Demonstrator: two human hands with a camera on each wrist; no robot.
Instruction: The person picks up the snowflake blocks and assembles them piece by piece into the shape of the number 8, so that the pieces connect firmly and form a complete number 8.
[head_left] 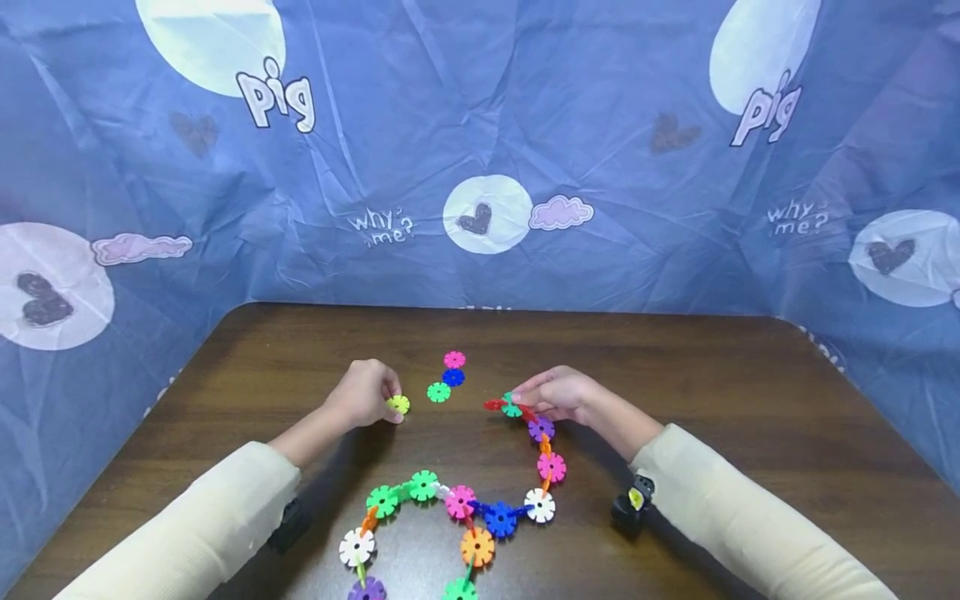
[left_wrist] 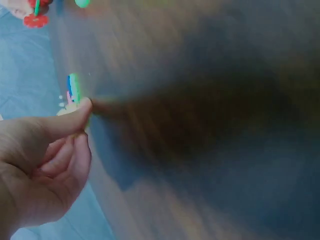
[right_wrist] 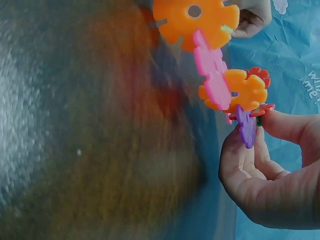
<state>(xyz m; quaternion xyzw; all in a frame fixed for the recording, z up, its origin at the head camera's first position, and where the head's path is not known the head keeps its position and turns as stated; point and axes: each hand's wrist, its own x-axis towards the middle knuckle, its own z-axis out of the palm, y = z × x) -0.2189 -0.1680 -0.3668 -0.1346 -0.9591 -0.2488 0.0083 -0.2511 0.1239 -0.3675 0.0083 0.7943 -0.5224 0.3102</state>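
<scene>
Between thumb and fingers, my left hand (head_left: pixel 367 394) pinches a yellow notched disc (head_left: pixel 399 404); in the left wrist view its edge shows by the left hand's (left_wrist: pixel 55 160) fingertips. My right hand (head_left: pixel 558 393) pinches the far end of a chain of interlocked notched discs, near a green disc (head_left: pixel 512 406) with a red disc (head_left: pixel 492 405) at its tip. From there the chain runs through a purple disc (head_left: pixel 541 429), a pink disc (head_left: pixel 551 467) and a white disc (head_left: pixel 539 506) to a looped part near me. The right wrist view shows the right hand (right_wrist: pixel 270 175) beside the purple disc (right_wrist: pixel 246 127).
Loose pink (head_left: pixel 454 359), blue (head_left: pixel 453 377) and green (head_left: pixel 438 392) discs lie on the brown table (head_left: pixel 675 367) between the hands. The chain's loop, with an orange disc (head_left: pixel 477 547), reaches the lower frame edge. A blue printed cloth (head_left: pixel 420 125) hangs behind.
</scene>
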